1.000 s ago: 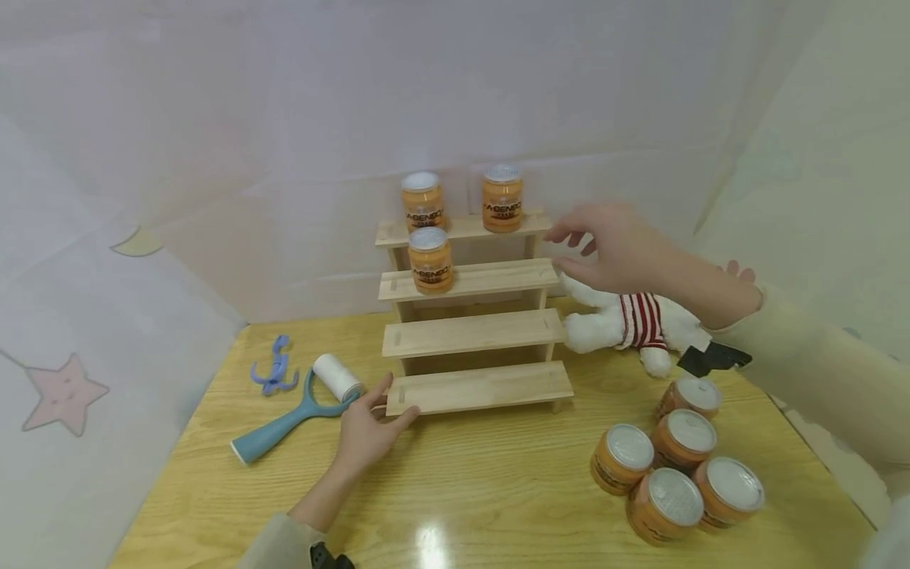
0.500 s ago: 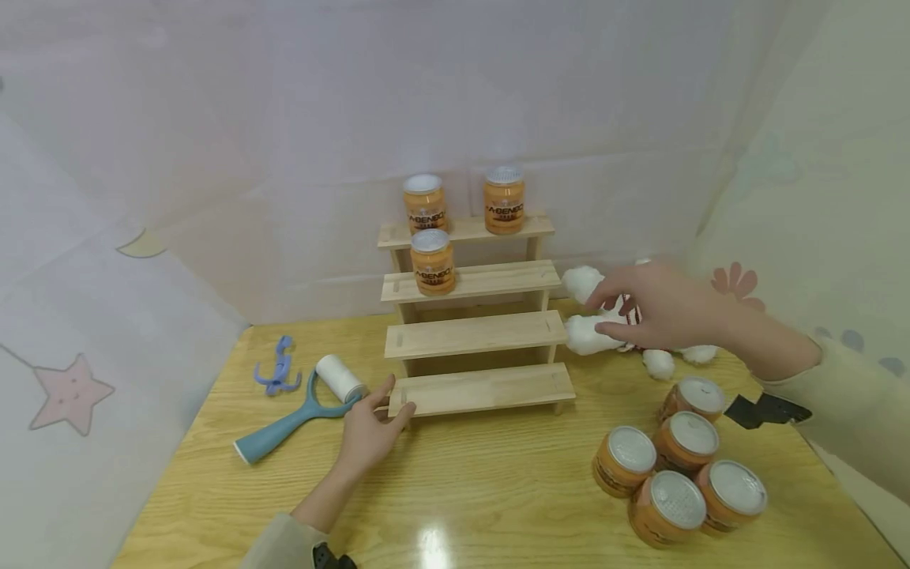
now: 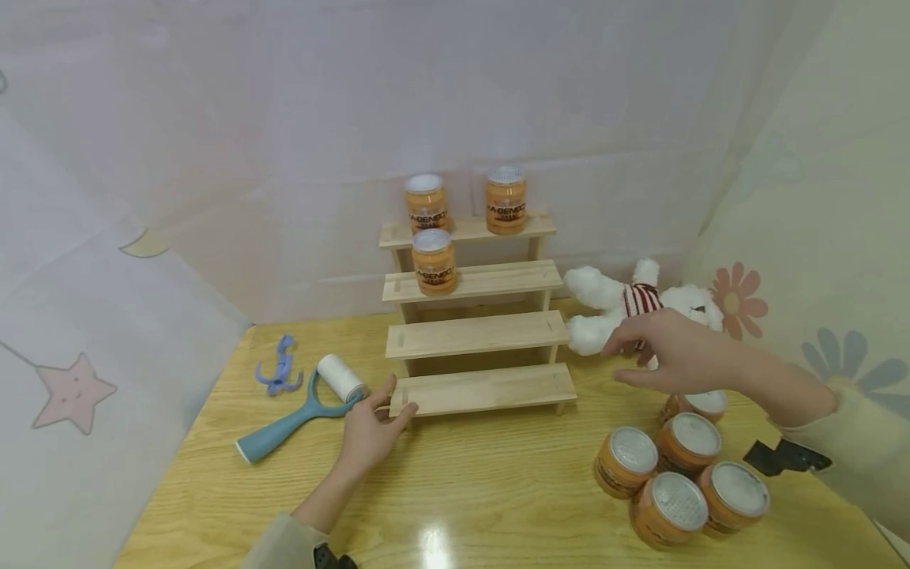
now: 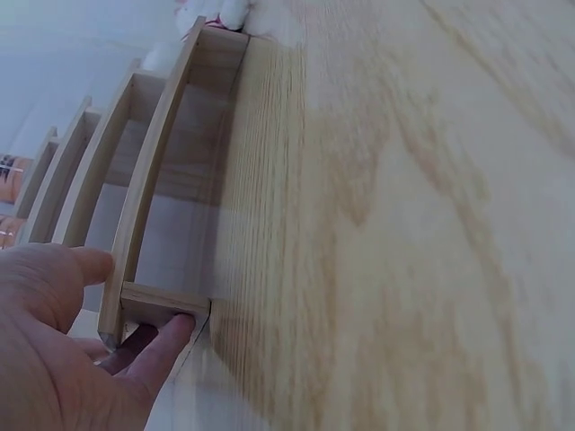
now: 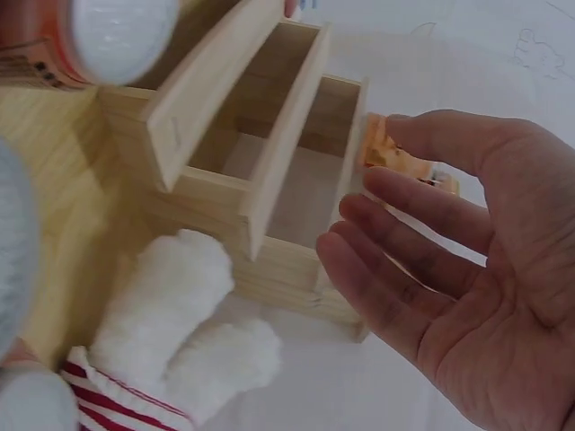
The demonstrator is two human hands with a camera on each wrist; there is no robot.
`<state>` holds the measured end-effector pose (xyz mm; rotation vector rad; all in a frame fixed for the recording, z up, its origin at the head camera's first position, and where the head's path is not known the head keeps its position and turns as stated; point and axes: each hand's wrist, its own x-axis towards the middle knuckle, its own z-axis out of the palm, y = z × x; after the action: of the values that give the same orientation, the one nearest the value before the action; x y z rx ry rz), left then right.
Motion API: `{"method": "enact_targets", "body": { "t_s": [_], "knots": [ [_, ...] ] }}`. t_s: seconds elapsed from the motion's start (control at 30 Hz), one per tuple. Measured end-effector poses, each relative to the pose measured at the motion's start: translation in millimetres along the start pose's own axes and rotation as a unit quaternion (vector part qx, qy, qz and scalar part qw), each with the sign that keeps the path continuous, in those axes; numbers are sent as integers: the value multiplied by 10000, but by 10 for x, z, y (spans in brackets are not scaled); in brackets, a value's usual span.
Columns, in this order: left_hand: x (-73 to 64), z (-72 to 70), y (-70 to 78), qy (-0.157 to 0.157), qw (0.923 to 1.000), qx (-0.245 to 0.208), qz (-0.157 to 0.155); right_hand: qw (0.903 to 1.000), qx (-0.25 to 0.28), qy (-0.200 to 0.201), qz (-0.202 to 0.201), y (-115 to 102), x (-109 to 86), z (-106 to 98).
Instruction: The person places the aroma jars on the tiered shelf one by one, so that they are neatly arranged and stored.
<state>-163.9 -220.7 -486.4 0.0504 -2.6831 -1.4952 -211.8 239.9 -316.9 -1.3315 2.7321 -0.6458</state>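
A stepped wooden display rack point(image 3: 483, 391) stands on the table. At its lowest left end, my left hand point(image 3: 370, 435) holds the board, the thumb over it and the fingers against the end support point(image 4: 166, 301). Two orange jars with silvery lids, one left point(image 3: 426, 207) and one right point(image 3: 506, 201), are on the top tier. A third jar point(image 3: 435, 265) stands on the left of the second tier. My right hand point(image 3: 675, 352) hovers with nothing in it, fingers loosely bent and apart. Below it, several matching jars point(image 3: 668, 510) cluster on the table.
A white plush toy point(image 3: 593, 288) in a striped red-and-white top lies right of the rack. To the left are a blue-handled roller point(image 3: 284, 427) with a white cylinder point(image 3: 340, 378) and a blue-purple hook-like object point(image 3: 280, 367). Pale printed cloth point(image 3: 320, 158) hangs behind.
My right hand has moved from beside the rack's upper tiers down and right, past the plush toy to above the jar cluster. My left hand has stayed at the lowest board.
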Motion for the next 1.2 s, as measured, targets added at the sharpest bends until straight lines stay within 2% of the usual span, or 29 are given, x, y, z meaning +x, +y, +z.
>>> {"method": "enact_targets", "body": {
  "t_s": [0.17,0.27,0.6,0.9,1.2],
  "knots": [
    [5,-1,-3,30,10000,-13,-22,9987,130,-340,366,31,-79,137],
    [11,3,-7,42,10000,-21,-31,9975,208,-520,441,36,-124,212],
    [14,8,-29,60,10000,-54,4,9878,612,-1410,248,-14,-193,409],
    [22,13,-50,54,10000,-42,67,9846,355,-1708,79,-50,-236,465],
    [24,15,-58,68,10000,-41,41,9815,619,-1812,-20,-55,-236,494]
  ]
}}
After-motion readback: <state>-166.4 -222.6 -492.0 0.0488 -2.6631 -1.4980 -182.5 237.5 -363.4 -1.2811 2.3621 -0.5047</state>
